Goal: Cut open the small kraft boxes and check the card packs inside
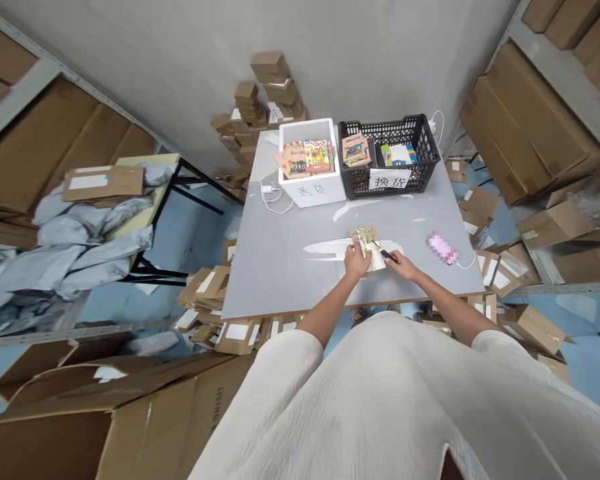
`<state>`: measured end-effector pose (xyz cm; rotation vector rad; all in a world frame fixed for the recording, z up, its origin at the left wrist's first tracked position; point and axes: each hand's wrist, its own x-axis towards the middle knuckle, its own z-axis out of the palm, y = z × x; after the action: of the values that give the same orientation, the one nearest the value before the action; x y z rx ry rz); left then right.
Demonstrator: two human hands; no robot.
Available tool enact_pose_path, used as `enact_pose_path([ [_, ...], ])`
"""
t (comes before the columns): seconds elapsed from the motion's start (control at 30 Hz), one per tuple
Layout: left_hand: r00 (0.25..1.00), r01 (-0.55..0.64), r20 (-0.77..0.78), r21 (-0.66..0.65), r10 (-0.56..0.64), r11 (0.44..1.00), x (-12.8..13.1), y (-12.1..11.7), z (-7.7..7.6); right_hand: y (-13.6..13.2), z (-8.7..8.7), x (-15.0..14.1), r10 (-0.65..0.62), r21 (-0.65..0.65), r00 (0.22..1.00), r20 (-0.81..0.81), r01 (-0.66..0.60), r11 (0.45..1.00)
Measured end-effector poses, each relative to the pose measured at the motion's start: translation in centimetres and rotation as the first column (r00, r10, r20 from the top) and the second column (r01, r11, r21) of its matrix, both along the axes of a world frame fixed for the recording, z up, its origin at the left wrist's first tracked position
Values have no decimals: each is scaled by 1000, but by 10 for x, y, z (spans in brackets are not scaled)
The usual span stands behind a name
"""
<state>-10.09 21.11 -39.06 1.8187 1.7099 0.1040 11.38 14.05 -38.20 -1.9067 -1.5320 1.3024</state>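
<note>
On the grey table near its front edge lies a small cardboard package (364, 235) with shiny clear tape and dark handwriting on it. My left hand (357, 260) grips the package from its left side, fingers bent over its top. Closed round the handle of a black-and-yellow utility knife (388, 255), my right hand (404, 266) is just right of the package. The knife's tip points to the package's right side; whether the blade touches it is too small to tell.
Behind the package stand a white foam box (321, 192) and a black plastic crate (349, 175), both holding colourful booklets or small boxes. A blurred pink object (442, 247) with a white cable lies at right on the table (260, 267). Cardboard boxes (237, 333) crowd the floor.
</note>
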Motion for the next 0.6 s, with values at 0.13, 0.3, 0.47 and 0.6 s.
enact_pose_path([
  [0.13, 998, 19, -55, 64, -15, 998, 22, -1, 1, 4, 0, 5, -111, 20, 994, -14, 111, 994],
  [0.3, 986, 143, -90, 8, -142, 990, 38, -10, 0, 8, 3, 28, -188, 15, 981, 42, 187, 982],
  [0.47, 810, 581, -102, 5, -578, 814, 7, -8, 2, 8, -3, 31, -295, 18, 956, -10, 295, 955],
  [0.6, 687, 726, -74, 39, -723, 686, -16, -3, 5, 7, -8, 26, -302, -17, 947, -111, 302, 953],
])
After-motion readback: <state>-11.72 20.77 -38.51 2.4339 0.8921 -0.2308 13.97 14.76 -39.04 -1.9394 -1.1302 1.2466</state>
